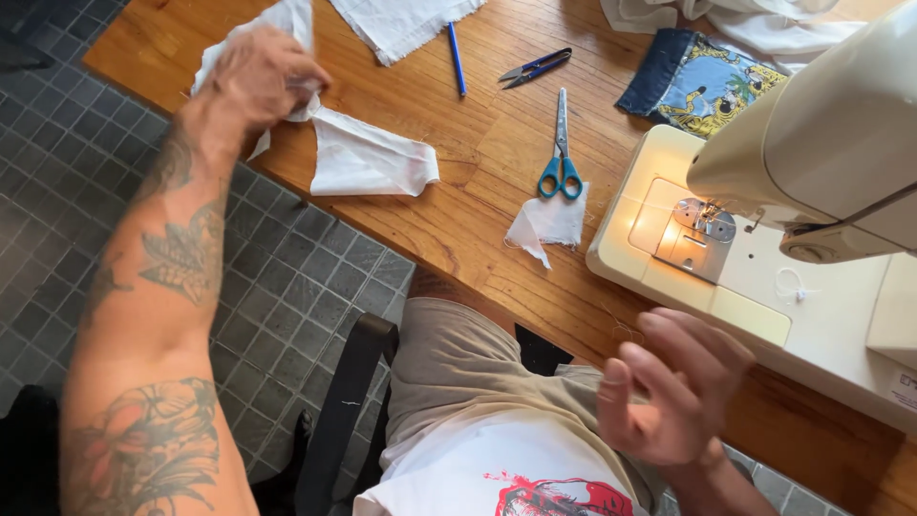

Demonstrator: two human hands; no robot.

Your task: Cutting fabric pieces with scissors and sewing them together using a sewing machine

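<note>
Nearest me, right hand (pixel 673 382) hovers loose, fingers half curled, grasping nothing, just off the wooden table (pixel 478 153) edge by the sewing machine (pixel 764 239). Farther left, a white scrap (pixel 549 222) lies touching blue-handled scissors (pixel 561 164). At far left I see left hand (pixel 263 72) clenched on white cloth (pixel 363 158), which trails right across the table. Small snips (pixel 535 67) and a blue pen (pixel 457 57) lie beyond.

A small white label (pixel 903 390) sits on the sewing machine's (pixel 764 287) base, far right; print unreadable.
</note>
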